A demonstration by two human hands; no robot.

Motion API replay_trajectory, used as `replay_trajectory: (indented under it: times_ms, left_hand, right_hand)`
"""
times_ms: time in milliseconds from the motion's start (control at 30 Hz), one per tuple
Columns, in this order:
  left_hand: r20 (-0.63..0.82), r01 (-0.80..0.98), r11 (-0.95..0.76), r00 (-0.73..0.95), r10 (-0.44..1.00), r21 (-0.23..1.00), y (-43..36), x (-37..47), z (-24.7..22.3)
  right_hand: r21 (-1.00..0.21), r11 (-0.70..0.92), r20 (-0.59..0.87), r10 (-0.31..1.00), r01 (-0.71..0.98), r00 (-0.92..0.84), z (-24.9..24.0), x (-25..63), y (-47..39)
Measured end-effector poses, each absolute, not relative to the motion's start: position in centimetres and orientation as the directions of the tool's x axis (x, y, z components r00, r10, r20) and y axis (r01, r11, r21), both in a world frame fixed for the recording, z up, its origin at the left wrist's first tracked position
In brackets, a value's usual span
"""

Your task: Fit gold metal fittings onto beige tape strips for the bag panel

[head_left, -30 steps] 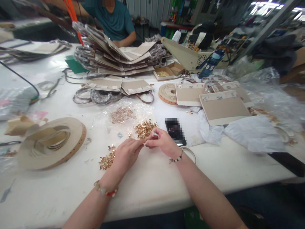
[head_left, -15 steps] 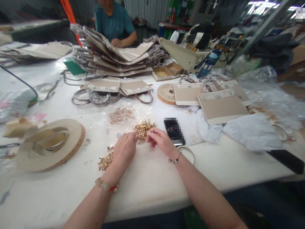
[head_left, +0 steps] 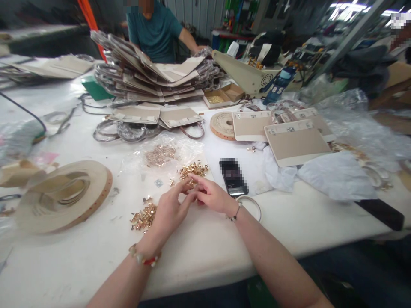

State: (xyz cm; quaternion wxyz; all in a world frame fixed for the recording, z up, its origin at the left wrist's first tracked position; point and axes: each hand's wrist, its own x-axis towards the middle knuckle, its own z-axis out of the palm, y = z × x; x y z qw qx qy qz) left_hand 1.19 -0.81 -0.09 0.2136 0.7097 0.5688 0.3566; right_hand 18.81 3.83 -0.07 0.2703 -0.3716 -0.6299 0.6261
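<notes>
My left hand (head_left: 171, 209) and my right hand (head_left: 213, 194) meet at their fingertips, just in front of a pile of small gold-coloured metal fittings (head_left: 195, 167). Both have bent fingers drawn together; whatever small piece lies between them is hidden. A second pile of gold fittings (head_left: 143, 216) lies to the left, beside my left wrist. Behind the hands, an open clear plastic bag (head_left: 160, 155) holds more thin copper-coloured pieces. A phone (head_left: 233, 176) rests just right of the farther pile, with a pale ring-shaped band (head_left: 259, 209) near my right wrist.
A big roll of strap material (head_left: 101, 192) lies at left. Flat beige panels (head_left: 295, 143) and a smaller roll (head_left: 218, 126) sit at right. Stacked wrapped panels (head_left: 147, 81) stand at the back, before a person in a teal shirt (head_left: 157, 32). A dark flat object (head_left: 382, 214) rests near the right edge.
My hands have come together, fingertips now meeting where they were apart. A few fittings now show left of the farther pile. The person opposite has stretched an arm out to the right.
</notes>
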Motion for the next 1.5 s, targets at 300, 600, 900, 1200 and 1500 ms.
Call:
replay_trajectory:
  times_ms: [300,600,900,1200,1500]
  left_hand:
    - [0.372,0.631,-0.319,0.051,0.927,0.707,-1.0,1.3,-0.7]
    - [0.544,0.697,-0.457,0.113,0.832,0.553,-0.7,0.9,-0.7]
    - [0.515,0.703,-0.526,0.261,0.817,0.478,-0.3,0.7,-1.2]
    - [0.531,0.776,-0.547,0.333,0.779,0.315,-0.6,1.1,-0.6]
    - [0.617,0.758,-0.423,0.034,0.786,0.496,-1.4,-1.7,2.7]
  right_hand:
    - [-0.984,-0.127,-0.177,0.802,0.127,-0.570,0.9,18.7,3.6]
    - [-0.921,-0.076,-0.291,0.788,0.383,-0.543,0.9,19.0,3.8]
    - [-0.856,0.175,-0.169,0.794,0.486,-0.584,2.0,19.0,3.7]
    - [-0.944,-0.188,-0.313,0.777,0.273,-0.546,0.6,18.8,3.9]
    - [-0.926,-0.319,-0.378,0.789,0.203,-0.484,0.4,18.4,4.1]
